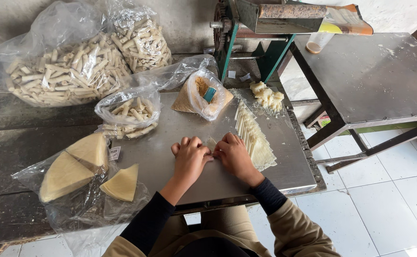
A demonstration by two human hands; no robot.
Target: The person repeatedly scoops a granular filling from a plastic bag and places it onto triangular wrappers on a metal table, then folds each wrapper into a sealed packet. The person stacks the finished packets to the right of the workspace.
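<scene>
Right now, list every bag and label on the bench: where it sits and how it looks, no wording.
Big clear bag: back left, bulging with pale rolls.
Second clear bag: behind it, same rolls.
Small clear bag: centre left, open, few rolls.
Crumb bag: back centre, clear, brown crumbs, teal scoop.
Wedge bag: front left, clear, yellow triangular stacks.
Label: small white tag by the wedges.

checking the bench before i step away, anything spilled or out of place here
Nothing looks spilled. One oddity: a loose clump of pale dough scraps sits on the metal worktop by the machine's green frame, apart from the fanned wrapper strips. Both hands, left hand and right hand, work a small wrapper piece.
</scene>
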